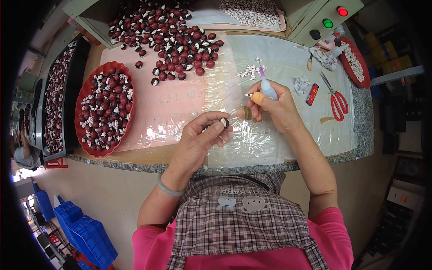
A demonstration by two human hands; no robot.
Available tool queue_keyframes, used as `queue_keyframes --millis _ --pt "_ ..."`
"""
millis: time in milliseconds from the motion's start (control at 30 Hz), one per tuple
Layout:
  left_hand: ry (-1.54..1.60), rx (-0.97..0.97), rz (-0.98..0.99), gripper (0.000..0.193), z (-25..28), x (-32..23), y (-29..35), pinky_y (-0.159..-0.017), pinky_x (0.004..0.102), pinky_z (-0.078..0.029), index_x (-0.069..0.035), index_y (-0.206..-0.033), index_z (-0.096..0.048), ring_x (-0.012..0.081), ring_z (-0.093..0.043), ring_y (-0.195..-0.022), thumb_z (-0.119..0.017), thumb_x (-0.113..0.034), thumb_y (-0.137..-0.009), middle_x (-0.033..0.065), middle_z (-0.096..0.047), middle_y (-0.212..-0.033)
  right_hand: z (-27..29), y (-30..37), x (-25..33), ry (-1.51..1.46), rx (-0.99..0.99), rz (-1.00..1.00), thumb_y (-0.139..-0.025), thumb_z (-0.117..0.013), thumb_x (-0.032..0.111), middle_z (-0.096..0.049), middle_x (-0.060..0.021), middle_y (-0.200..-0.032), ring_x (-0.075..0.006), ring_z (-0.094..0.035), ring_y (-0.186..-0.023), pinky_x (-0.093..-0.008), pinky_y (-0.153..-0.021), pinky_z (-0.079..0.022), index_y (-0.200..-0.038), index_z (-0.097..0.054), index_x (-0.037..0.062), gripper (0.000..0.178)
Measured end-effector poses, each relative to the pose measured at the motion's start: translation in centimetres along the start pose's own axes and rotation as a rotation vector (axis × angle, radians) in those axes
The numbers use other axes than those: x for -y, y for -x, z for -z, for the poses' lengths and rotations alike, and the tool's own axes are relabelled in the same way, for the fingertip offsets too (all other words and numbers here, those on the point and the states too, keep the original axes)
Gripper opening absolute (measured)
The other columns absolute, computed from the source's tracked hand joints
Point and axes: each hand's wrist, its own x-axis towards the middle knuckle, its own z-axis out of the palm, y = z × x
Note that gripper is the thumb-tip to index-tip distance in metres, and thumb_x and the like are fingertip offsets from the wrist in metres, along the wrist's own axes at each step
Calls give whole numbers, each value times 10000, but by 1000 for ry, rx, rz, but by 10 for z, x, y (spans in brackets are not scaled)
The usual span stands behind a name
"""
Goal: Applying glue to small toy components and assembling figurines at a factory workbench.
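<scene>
My left hand (pixel 198 135) is closed round a small black-and-white piece (pixel 224 122), held between thumb and fingers just above the plastic-covered table. Its far side is hidden by the fingers. In my right hand (pixel 283 108) is a small squeeze bottle (pixel 268 90) with a purple needle tip pointing up and away. An orange cover (pixel 258 98) wraps one fingertip of that hand, and a tiny white piece (pixel 248 95) shows at its end. Beyond the bottle lies a scatter of similar small white pieces (pixel 249 72).
Dark red balls (pixel 180 54) are heaped at the back left. A red scalloped bowl (pixel 77 112) and a black tray (pixel 80 67) hold more. To the right lie red-handled scissors (pixel 338 107), a small red box (pixel 312 94) and a red dish (pixel 364 76) of white pieces.
</scene>
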Motion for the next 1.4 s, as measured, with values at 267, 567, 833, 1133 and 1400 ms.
queue_keyframes --millis 267,567,833,1133,1400 --pt "-51 -11 -11 237 -2 1 -1 -689 234 -470 -6 -1164 -580 117 -600 -794 -559 -101 -948 85 -653 -955 -3 9 -10 -102 -10 -28 -884 -630 110 -677 -108 -817 -132 -645 -628 -251 -590 -545 -961 -616 -10 144" --pt "-124 -24 -32 255 -3 4 -2 -682 229 -464 -3 -1176 -571 113 -587 -777 -569 -106 -942 78 -647 -948 -9 18 -10 -288 -40 -122 -868 -669 100 -672 -120 -859 -183 -679 -728 -274 -679 -567 -1009 -627 -29 196" --pt "-276 -61 -84 280 -8 6 -2 -667 231 -481 2 -1200 -576 107 -595 -783 -582 -73 -930 59 -640 -928 -22 37 -4 -73 5 -56 -880 -643 53 -669 -118 -834 -155 -667 -724 -258 -655 -554 -990 -639 -70 165" --pt "-471 -48 -148 270 -12 9 3 -609 200 -454 -16 -1183 -595 72 -572 -735 -597 -90 -924 29 -627 -890 -38 47 -6 198 -88 57 -840 -672 31 -666 -53 -821 -94 -623 -681 -224 -617 -511 -939 -669 -10 107" --pt "-594 -124 -198 230 -17 11 5 -627 231 -473 3 -1104 -633 94 -585 -723 -630 -70 -886 49 -634 -842 -39 49 -26 545 -149 419 -760 -704 -8 -658 -81 -811 -159 -654 -729 -280 -631 -501 -888 -653 0 138"
